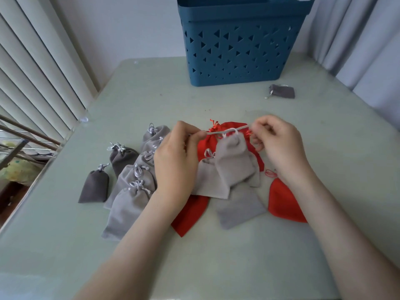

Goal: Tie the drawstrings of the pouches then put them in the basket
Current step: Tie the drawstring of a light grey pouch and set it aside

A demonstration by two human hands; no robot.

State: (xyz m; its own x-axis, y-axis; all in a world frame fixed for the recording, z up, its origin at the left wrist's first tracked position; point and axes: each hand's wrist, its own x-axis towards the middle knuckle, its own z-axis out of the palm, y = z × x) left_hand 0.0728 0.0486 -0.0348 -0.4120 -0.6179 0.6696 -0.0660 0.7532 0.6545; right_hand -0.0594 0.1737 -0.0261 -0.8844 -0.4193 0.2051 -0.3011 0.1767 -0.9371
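A light grey pouch hangs from its drawstring, which is stretched level above the table. My left hand pinches the string's left end and my right hand pinches its right end. Under and around it lie more grey pouches and red pouches. A group of grey pouches with knotted strings lies to the left of my left hand. The blue basket with triangle holes stands at the table's far edge.
A single dark grey pouch lies near the basket's right foot. The pale green table ends at white blinds on the left and curtains on the right. Metal rails show beyond the left edge.
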